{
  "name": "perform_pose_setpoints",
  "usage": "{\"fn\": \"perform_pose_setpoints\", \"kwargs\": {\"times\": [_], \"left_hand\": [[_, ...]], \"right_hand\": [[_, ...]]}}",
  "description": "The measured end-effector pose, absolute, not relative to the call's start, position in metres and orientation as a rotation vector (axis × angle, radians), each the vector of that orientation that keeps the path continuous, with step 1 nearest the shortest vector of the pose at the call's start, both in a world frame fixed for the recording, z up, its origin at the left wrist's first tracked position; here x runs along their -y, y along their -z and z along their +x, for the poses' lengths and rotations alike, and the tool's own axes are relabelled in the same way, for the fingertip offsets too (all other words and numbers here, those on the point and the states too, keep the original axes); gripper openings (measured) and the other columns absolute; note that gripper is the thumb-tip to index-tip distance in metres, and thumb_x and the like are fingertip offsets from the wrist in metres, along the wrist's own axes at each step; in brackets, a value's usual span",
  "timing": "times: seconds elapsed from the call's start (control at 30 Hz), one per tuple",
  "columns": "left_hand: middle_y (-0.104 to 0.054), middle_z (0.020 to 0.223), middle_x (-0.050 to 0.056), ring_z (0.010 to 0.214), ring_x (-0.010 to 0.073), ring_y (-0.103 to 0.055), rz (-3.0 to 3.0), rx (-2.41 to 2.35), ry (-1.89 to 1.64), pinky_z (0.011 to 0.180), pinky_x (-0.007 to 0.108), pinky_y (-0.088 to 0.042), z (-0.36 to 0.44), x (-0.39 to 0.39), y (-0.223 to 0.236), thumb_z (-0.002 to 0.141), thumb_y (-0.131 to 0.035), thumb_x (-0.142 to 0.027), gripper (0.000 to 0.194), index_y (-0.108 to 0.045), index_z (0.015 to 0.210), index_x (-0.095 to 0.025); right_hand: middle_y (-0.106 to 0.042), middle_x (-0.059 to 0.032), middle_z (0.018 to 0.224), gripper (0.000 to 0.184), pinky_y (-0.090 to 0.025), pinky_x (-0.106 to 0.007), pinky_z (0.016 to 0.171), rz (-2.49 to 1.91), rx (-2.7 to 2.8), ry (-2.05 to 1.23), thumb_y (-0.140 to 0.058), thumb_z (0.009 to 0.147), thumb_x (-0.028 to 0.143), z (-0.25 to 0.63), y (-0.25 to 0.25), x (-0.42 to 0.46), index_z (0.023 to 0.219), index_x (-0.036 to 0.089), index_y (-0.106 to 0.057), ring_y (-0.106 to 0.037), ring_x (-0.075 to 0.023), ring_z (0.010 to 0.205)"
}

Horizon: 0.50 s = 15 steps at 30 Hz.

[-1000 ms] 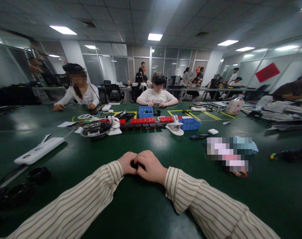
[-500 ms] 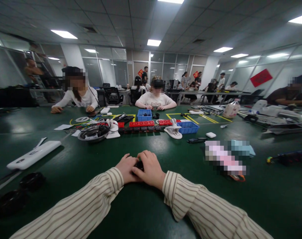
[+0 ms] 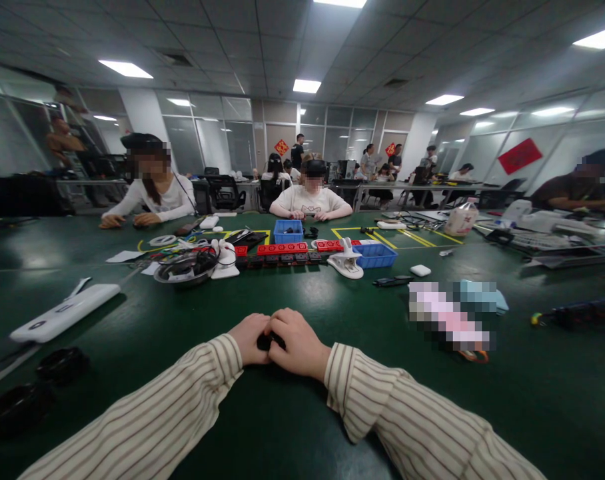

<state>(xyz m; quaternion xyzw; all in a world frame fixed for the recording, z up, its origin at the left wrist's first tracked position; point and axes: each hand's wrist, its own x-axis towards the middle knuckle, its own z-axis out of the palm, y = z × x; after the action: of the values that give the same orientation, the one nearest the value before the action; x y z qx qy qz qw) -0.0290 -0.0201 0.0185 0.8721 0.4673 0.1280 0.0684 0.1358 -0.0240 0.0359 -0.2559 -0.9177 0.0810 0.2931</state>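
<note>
My left hand (image 3: 250, 339) and my right hand (image 3: 297, 343) rest together on the green table (image 3: 332, 313), knuckles up and fingers curled. Between them they pinch a small black part (image 3: 265, 342), mostly hidden by the fingers. Both arms wear striped sleeves. I cannot make out what the part is.
Further back lie red switch strips (image 3: 282, 249), two blue bins (image 3: 376, 255), a white clamp (image 3: 346, 265), a round tray of cables (image 3: 185, 267) and a white power strip (image 3: 65, 312). Black round parts (image 3: 62, 363) sit at left. Other people sit across the table.
My hands stay together on the small black part; the fingers have closed a little tighter round it. The view has shifted slightly.
</note>
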Motion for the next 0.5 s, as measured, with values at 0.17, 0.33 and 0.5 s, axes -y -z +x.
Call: {"fn": "perform_pose_setpoints", "kwargs": {"times": [0.17, 0.33, 0.5], "left_hand": [[-0.061, 0.081, 0.003, 0.078, 0.0222, -0.056, 2.631, -1.428, -0.404, 0.074, 0.032, -0.043, -0.0292, 0.0223, -0.0203, 0.058, -0.065, -0.036, 0.031, -0.059, 0.081, -0.017], [-0.062, 0.088, 0.007, 0.085, 0.0282, -0.056, 2.629, -1.477, -0.409, 0.087, 0.044, -0.036, -0.0232, 0.0251, -0.0212, 0.057, -0.068, -0.048, 0.046, -0.059, 0.089, -0.016], [-0.06, 0.076, 0.004, 0.075, 0.0235, -0.055, 2.639, -1.436, -0.417, 0.079, 0.038, -0.04, -0.0242, 0.0233, -0.0199, 0.062, -0.063, -0.04, 0.033, -0.057, 0.083, -0.014]], "right_hand": [[-0.053, -0.004, 0.092, 0.017, -0.035, -0.029, 0.079, -0.637, 2.444, -0.215, -0.057, 0.072, 0.019, 0.1375, -0.0389, 0.0264, 0.089, 0.015, -0.053, -0.047, -0.0167, 0.086], [-0.051, -0.0053, 0.09, 0.033, -0.033, -0.032, 0.077, -0.816, 2.375, -0.15, -0.062, 0.074, 0.041, 0.137, -0.039, 0.0257, 0.091, 0.015, -0.052, -0.045, -0.0188, 0.085], [-0.05, -0.0044, 0.083, 0.024, -0.034, -0.031, 0.071, -0.883, 2.376, -0.16, -0.061, 0.075, 0.036, 0.1353, -0.0359, 0.0226, 0.081, 0.015, -0.052, -0.045, -0.0184, 0.08]]}}
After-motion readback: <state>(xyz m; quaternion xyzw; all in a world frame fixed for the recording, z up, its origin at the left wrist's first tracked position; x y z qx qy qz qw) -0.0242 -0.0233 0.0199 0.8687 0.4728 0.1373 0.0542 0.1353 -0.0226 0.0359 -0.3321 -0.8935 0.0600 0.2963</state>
